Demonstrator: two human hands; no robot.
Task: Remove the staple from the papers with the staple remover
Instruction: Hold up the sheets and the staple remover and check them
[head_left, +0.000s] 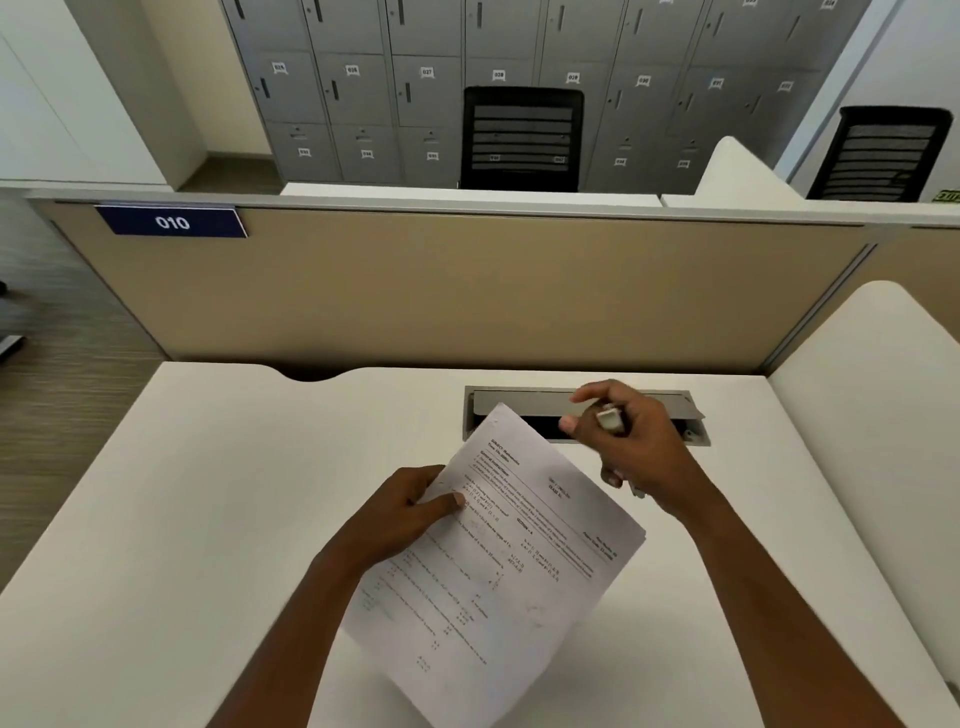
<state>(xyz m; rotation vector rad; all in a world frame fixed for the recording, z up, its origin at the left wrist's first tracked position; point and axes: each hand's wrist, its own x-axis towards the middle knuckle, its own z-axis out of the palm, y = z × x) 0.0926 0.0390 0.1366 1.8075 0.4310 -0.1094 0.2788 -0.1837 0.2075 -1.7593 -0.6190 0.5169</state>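
Observation:
A set of printed white papers (514, 566) is held tilted above the white desk (208, 493), its top corner pointing toward the back. My left hand (410, 506) grips the papers' left edge, thumb on top of the sheet. My right hand (628, 441) is raised just right of the papers' top corner and is closed around a small silver staple remover (609, 419), whose metal end shows between thumb and fingers. The remover is apart from the paper. I cannot make out the staple itself.
A grey cable-access hatch (524, 402) sits open in the desk behind my hands. A beige partition (467, 291) with a blue "010" sign (171, 222) borders the back. A white side panel (872, 405) stands at the right. Black chairs and grey lockers lie beyond.

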